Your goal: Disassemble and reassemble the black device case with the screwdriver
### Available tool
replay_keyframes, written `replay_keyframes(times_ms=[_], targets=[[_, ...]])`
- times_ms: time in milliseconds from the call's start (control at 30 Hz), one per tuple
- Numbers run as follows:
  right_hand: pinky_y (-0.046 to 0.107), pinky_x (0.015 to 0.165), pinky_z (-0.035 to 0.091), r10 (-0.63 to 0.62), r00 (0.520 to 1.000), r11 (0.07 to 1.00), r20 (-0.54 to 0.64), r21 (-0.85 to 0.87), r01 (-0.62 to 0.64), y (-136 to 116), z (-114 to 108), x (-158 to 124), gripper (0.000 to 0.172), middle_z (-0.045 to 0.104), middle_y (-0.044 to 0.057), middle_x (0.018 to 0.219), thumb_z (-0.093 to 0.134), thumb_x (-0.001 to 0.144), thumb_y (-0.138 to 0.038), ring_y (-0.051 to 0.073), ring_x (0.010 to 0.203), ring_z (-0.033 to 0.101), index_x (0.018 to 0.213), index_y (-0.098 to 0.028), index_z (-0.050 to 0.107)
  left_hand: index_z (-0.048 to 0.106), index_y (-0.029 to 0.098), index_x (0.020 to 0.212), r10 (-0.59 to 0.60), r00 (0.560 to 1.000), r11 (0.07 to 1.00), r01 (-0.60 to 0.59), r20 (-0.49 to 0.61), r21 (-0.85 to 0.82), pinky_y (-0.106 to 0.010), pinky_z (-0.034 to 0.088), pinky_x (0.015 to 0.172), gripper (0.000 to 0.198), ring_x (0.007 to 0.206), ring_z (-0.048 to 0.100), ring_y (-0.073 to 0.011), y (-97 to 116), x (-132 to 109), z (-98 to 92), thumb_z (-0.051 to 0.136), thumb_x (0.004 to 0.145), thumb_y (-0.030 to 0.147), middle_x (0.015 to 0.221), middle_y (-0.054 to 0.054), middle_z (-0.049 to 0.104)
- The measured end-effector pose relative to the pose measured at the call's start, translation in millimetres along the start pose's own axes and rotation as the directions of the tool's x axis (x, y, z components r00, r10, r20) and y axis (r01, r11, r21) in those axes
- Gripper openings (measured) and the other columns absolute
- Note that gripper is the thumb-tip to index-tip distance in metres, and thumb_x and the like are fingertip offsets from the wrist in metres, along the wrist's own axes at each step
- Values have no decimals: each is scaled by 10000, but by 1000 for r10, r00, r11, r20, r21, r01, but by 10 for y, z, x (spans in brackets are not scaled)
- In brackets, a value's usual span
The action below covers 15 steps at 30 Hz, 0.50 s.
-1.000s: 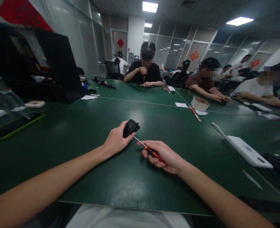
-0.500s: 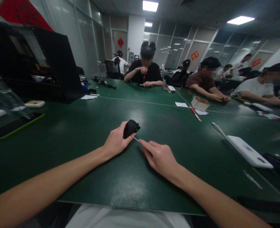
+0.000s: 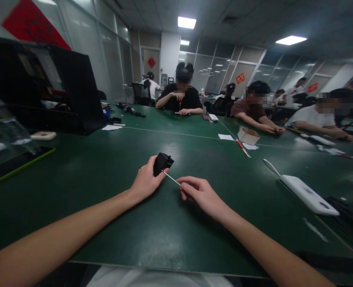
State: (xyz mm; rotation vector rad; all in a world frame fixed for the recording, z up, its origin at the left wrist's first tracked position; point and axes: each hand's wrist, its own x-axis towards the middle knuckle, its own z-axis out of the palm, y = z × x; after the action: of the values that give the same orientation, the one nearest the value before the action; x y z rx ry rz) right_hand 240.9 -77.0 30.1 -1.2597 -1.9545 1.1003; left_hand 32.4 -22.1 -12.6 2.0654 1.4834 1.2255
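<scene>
My left hand (image 3: 146, 180) is closed round a small black box-shaped part (image 3: 162, 163), held just above the green table (image 3: 110, 231). To the right, my right hand (image 3: 198, 191) pinches the red handle of a thin screwdriver (image 3: 172, 178). Its metal shaft slants up and left, and the tip meets the near side of the black part beside my left thumb. Whether the tip sits in a screw or hole is too small to tell.
At left stand a black case (image 3: 74, 91), a clear bottle (image 3: 7, 119) and a green-edged phone (image 3: 20, 161). A white power bank (image 3: 309, 194) lies right, a small open box (image 3: 248, 136) beyond. Several people sit across the table, one (image 3: 180, 95) straight ahead.
My right hand has drawn back slightly along the screwdriver, so more of the shaft and the red handle show. The camera view has tilted up a little.
</scene>
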Motion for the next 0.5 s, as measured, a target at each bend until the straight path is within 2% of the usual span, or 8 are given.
replay_keyframes(times_ms=[133, 200, 267, 300, 367, 433, 500], targets=[[230, 433, 425, 94, 991, 983, 91, 150, -107, 36, 32, 15, 438, 572, 9, 728, 422, 942, -393, 118, 499, 538, 1253, -111, 545, 461, 205, 1281, 57, 998, 995, -54, -31, 83, -341, 492, 711, 492, 845, 684, -277, -1, 6, -32, 576, 872, 454, 1010, -92, 698], [216, 379, 372, 107, 991, 979, 85, 167, -120, 60, 47, 6, 433, 561, -1, 731, 488, 911, -402, 101, 448, 488, 1236, -125, 556, 455, 211, 1282, 84, 996, 990, -81, -28, 112, -348, 499, 721, 494, 857, 686, -279, 9, -2, -49, 581, 869, 451, 1033, -95, 690], [221, 389, 370, 94, 995, 984, 38, 150, -99, 70, 55, -7, 395, 565, -6, 723, 557, 883, -387, 99, 446, 465, 1189, -141, 598, 454, 209, 1276, 99, 995, 988, -97, -12, 123, -352, 505, 717, 490, 854, 688, -280, 20, -11, -58, 581, 870, 453, 1032, -99, 685], [234, 440, 413, 76, 997, 988, 4, 133, -75, 67, 56, -15, 358, 588, 4, 744, 589, 869, -365, 111, 494, 500, 1156, -153, 626, 453, 206, 1273, 102, 995, 987, -101, -5, 123, -354, 507, 716, 488, 854, 688, -282, 24, -16, -59, 579, 871, 453, 1030, -102, 684], [290, 662, 501, 14, 997, 997, -71, 82, -8, 42, 55, -34, 285, 653, 40, 870, 648, 842, -307, 160, 709, 600, 1094, -178, 679, 450, 204, 1274, 112, 994, 987, -112, 0, 117, -360, 512, 723, 488, 860, 689, -283, 25, -20, -55, 579, 872, 449, 1035, -104, 681], [348, 890, 462, -92, 987, 996, -131, -29, 89, 4, 50, -58, 247, 683, 68, 1035, 662, 845, -270, 212, 943, 613, 1075, -191, 706, 448, 209, 1279, 118, 993, 988, -116, -5, 105, -364, 514, 736, 494, 868, 689, -282, 18, -20, -46, 582, 870, 451, 1044, -101, 679], [357, 916, 445, -171, 975, 978, -144, -146, 150, -29, 44, -79, 252, 701, 73, 1047, 592, 907, -263, 217, 957, 624, 1123, -187, 698, 454, 210, 1282, 103, 995, 991, -102, -9, 86, -365, 513, 740, 504, 867, 689, -281, 7, -15, -34, 589, 863, 458, 1035, -95, 683]])
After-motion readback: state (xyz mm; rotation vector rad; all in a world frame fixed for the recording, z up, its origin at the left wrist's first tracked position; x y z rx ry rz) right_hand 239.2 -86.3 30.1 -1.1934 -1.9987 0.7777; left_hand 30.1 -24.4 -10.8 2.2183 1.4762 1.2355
